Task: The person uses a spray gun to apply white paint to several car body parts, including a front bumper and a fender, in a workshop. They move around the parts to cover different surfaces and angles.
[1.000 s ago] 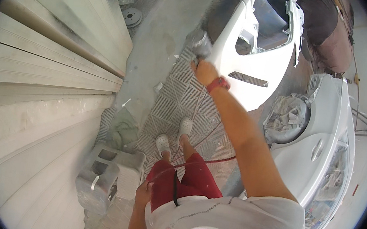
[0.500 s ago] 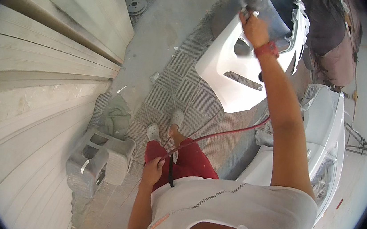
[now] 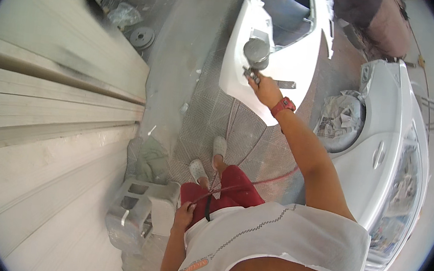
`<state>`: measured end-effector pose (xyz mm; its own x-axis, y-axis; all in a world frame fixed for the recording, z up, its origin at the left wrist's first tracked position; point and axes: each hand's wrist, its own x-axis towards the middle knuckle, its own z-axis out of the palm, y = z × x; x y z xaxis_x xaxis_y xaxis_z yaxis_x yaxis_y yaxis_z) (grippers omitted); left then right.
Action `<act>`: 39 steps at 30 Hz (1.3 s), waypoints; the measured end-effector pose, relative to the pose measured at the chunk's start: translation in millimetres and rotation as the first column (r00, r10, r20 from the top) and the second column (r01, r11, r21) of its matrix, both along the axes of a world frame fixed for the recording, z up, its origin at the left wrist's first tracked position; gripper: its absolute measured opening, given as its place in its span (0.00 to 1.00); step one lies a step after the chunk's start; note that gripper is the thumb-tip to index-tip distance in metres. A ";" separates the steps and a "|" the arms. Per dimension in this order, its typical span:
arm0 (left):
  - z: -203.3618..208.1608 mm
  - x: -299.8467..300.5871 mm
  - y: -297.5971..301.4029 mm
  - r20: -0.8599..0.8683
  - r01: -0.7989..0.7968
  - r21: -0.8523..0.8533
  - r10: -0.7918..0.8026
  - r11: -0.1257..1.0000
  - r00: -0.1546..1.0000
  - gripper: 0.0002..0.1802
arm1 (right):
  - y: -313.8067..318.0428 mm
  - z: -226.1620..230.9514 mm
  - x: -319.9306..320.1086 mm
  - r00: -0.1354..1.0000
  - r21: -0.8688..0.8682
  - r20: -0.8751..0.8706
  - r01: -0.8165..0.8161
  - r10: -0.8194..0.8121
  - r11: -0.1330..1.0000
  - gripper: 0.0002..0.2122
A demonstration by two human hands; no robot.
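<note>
My right hand [image 3: 267,92], with a red band at the wrist, grips a spray gun [image 3: 251,75] whose round grey cup [image 3: 256,51] sits on top. It is held over the near part of a white car bumper [image 3: 233,79], which has openings cut in it. Low beside my thigh, my left hand [image 3: 183,215] is closed on a thin red hose [image 3: 277,179]. The hose crosses in front of my legs and passes under my right forearm, where its further run is hidden.
A silver car body [image 3: 348,173] stands on the right, its wheel [image 3: 341,122] covered with crumpled wrapping. Pale panelled wall [image 3: 50,160] runs along the left. A grey plastic step stool [image 3: 128,226] and a cloth [image 3: 152,160] lie by my feet; more hose trails over the patterned floor.
My right hand has brought the spray gun back from the bumper's far part toward its near end. The view has shifted, showing more of the car. My left hand still holds the hose.
</note>
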<state>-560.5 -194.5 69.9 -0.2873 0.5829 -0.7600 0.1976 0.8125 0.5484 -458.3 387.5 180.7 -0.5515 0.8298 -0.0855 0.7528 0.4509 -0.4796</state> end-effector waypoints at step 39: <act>-68.4 226.8 94.0 0.126 -0.166 -0.413 0.237 0.895 0.963 0.24 | -305.9 90.8 668.4 -0.494 -0.638 -0.632 0.769 -0.597 0.040 0.34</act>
